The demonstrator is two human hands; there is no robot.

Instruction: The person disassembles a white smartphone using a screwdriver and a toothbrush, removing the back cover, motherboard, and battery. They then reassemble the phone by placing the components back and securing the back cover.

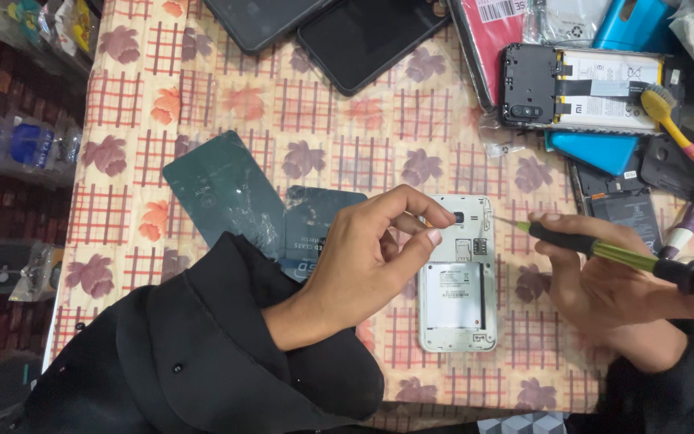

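Observation:
A white phone (458, 297) lies face down with its back cover off on the patterned tablecloth (315, 112). My left hand (375, 257) rests at the phone's upper left, thumb and forefinger pinched together near the camera hole; whether anything sits between them is unclear. My right hand (612, 281) grips a screwdriver (604, 249) with a green and black handle, its thin tip pointing left at the phone's top right corner.
A dark green back cover (222, 189) and a dark card (315, 221) lie left of the phone. Two dark phones (363, 36) sit at the top. An opened black phone (580, 88), a toothbrush (680, 133), blue cases and other parts crowd the upper right.

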